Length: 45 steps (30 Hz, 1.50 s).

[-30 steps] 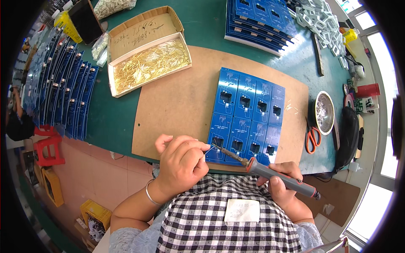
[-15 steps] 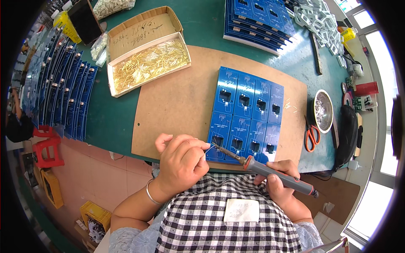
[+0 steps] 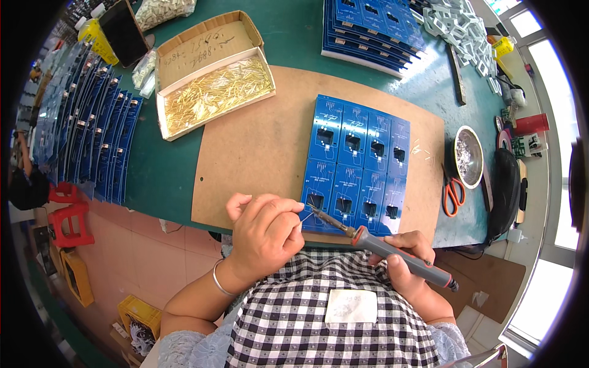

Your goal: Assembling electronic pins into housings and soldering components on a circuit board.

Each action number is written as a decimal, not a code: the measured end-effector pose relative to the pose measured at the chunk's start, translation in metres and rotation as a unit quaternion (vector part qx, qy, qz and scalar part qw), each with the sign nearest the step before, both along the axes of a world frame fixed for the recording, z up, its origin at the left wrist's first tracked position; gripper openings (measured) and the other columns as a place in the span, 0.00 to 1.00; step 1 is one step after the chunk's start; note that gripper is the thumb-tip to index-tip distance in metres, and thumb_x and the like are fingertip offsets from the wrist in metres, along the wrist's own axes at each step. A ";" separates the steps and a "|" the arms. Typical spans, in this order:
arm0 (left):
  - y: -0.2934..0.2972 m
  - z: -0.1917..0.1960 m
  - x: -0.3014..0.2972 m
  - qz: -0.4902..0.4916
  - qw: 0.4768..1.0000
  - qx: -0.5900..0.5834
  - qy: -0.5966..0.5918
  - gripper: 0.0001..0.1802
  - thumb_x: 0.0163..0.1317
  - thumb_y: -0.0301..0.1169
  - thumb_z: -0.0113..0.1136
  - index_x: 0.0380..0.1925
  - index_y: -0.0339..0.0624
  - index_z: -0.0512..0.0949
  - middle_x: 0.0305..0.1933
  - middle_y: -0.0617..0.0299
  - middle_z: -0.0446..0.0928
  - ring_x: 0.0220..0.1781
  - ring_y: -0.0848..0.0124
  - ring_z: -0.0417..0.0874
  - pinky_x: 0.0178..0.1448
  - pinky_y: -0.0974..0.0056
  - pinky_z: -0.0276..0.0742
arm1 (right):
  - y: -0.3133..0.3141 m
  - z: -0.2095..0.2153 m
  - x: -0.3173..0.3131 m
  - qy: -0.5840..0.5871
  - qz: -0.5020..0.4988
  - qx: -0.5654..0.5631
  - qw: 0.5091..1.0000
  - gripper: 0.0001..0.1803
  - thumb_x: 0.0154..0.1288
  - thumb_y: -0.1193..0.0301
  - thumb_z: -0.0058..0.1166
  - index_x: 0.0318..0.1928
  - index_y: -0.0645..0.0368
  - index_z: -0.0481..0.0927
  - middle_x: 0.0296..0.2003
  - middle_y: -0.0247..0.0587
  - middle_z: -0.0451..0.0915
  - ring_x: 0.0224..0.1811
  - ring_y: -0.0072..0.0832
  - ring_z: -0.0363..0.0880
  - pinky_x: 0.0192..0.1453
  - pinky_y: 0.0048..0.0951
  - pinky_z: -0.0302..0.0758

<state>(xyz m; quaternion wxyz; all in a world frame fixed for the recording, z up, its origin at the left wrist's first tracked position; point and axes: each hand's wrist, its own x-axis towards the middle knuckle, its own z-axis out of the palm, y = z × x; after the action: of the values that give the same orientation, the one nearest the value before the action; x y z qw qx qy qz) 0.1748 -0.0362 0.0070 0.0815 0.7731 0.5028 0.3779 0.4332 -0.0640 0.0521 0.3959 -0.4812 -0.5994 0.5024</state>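
Gripping a grey-and-orange soldering iron (image 3: 374,244), the right hand (image 3: 412,280) aims its long axis far-left — the left hand (image 3: 265,234) pinches silvery wire (image 3: 307,217); handwriting (image 3: 205,54) marks a brown cardboard lid (image 3: 245,34).

Right hand (image 3: 410,260), lower right of centre, grips a grey soldering iron (image 3: 392,252), tip angled toward the lower-left cell of the blue circuit panel (image 3: 356,162)! Left hand (image 3: 267,236), lower centre, is bunched up at a thin strand (image 3: 308,216) near that tip. Over to the upper left, an open carton (image 3: 202,52) holds golden pins (image 3: 218,92); right side, orange-handled scissors (image 3: 454,196) lie beside a metal bowl (image 3: 478,165).
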 end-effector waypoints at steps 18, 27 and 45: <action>-0.008 0.008 0.001 -0.008 1.000 -0.005 -0.008 0.10 0.46 0.25 0.68 0.28 0.51 0.77 0.21 0.70 0.68 0.26 0.67 0.70 0.45 0.58 0.60 | 0.000 -0.006 0.024 0.107 -0.076 0.006 0.991 0.17 0.63 0.68 0.60 0.46 0.67 0.74 0.34 0.46 0.79 0.32 0.27 0.80 0.37 0.28 0.77; 0.000 0.011 0.026 -0.046 0.998 0.020 0.044 0.12 0.41 0.24 0.68 0.26 0.52 0.76 0.21 0.71 0.67 0.25 0.69 0.69 0.41 0.59 0.54 | 0.010 0.005 0.060 0.100 -0.051 -0.042 0.993 0.18 0.62 0.63 0.63 0.41 0.67 0.75 0.31 0.50 0.81 0.27 0.28 0.81 0.30 0.29 0.78; 0.003 0.004 0.028 -0.010 0.999 0.026 0.036 0.11 0.40 0.26 0.67 0.21 0.54 0.74 0.21 0.72 0.65 0.27 0.71 0.69 0.41 0.58 0.53 | -0.008 0.000 0.030 0.036 -0.007 0.030 0.999 0.23 0.66 0.58 0.60 0.48 0.65 0.73 0.33 0.53 0.83 0.33 0.34 0.84 0.37 0.33 0.81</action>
<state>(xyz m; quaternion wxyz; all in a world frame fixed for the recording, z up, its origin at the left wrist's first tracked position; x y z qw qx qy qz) 0.2025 -0.0331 0.0106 0.0472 0.7934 0.4875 0.3614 0.4628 -0.0717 0.0518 0.4350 -0.4552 -0.5961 0.4982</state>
